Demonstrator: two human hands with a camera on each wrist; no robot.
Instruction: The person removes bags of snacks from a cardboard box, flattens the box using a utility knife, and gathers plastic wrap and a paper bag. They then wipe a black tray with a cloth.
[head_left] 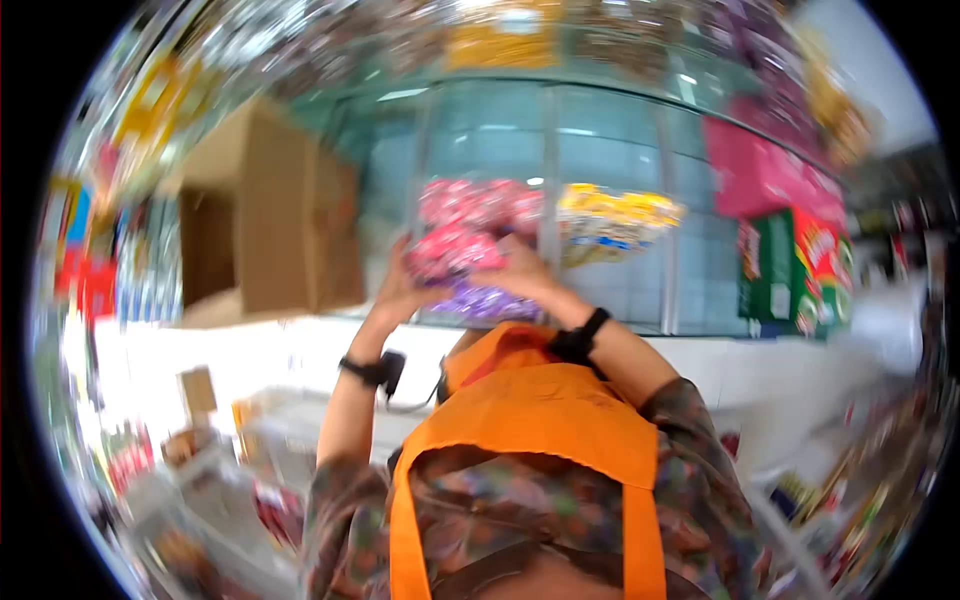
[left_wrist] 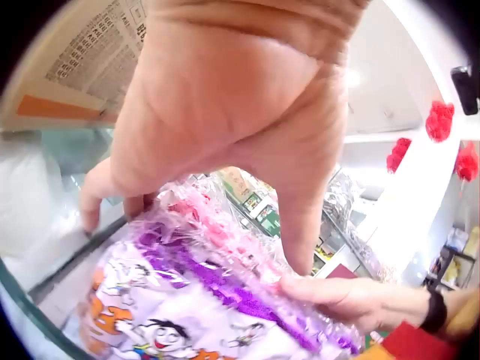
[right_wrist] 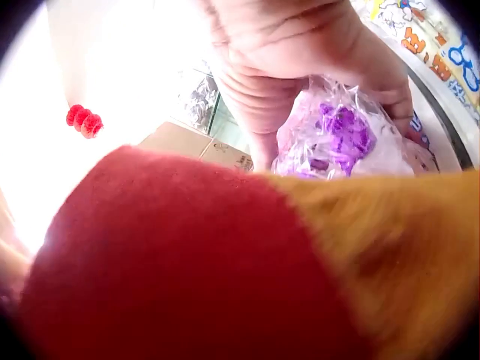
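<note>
An orange apron point(head_left: 530, 410) lies nearest the head camera, worn over a dark patterned top point(head_left: 500, 500). Beyond it, a glass display case point(head_left: 490, 120) is split by upright dividers. In one compartment, pink packets point(head_left: 475, 200) sit at the far side of purple packets point(head_left: 480, 300), which are at the near edge, between the two hands.

The left hand point(head_left: 400, 290) comes in from the left, its fingers wide and fairly straight, straddling the pink and purple packets. The left wrist view shows clear crinkled wrapping there, with a purple band and cartoon figures printed on white. The right hand point(head_left: 525, 275) reaches in from the right, its fingers bent round the clear wrapping of the purple packets. Each wrist wears a black band, the left one point(head_left: 368, 372) with a small dark block attached, the right one point(head_left: 582, 338) close to the apron.

Yellow packets point(head_left: 615, 215) lie in the next compartment to the right. Farther right stand a green and red box point(head_left: 785, 275) and, beyond it, a bright pink package point(head_left: 765, 170). A cardboard box point(head_left: 280, 220) stands open at the left. Clear bins point(head_left: 225, 490) are at the near left, their contents too blurred to name
</note>
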